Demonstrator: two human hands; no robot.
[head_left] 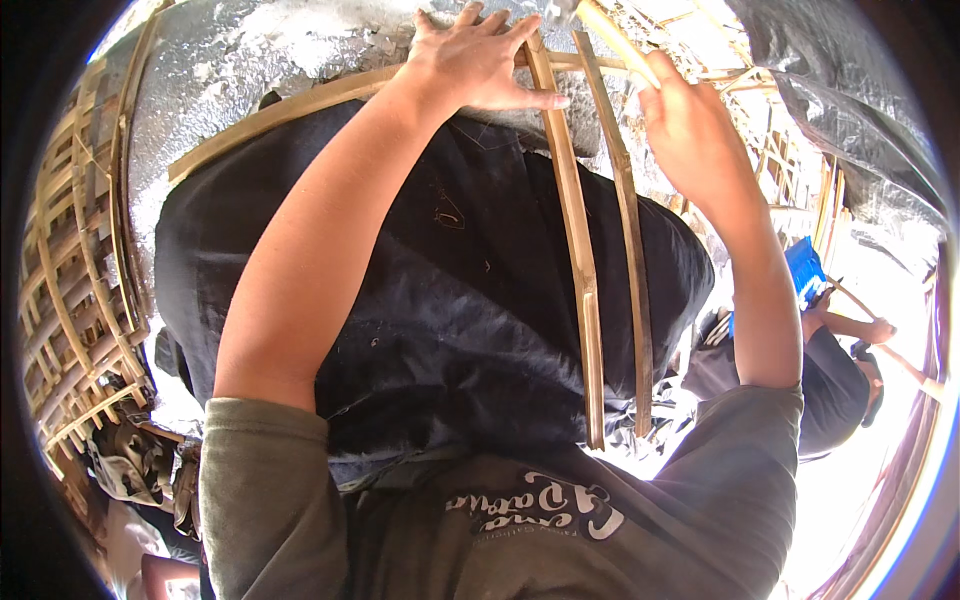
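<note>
My left hand (470,60) lies flat with its fingers spread over a curved bamboo strip (270,120); its thumb rests across the nearer bamboo slat (575,230). My right hand (690,125) is closed round the pale wooden handle of a hammer (615,38), whose head is partly cut off at the top edge, close to the end of that slat. A second bamboo slat (630,230) runs alongside to the right. Both slats cross the strip at their far ends and stretch back toward my body over black cloth (430,270) on my lap.
Woven bamboo lattice panels (80,260) stand at the left. Beyond my hands lies a worn grey floor (270,50). On the right, another person in dark clothes (830,390) holds a thin stick, near a blue object (803,270). Dark plastic sheeting (850,90) hangs at upper right.
</note>
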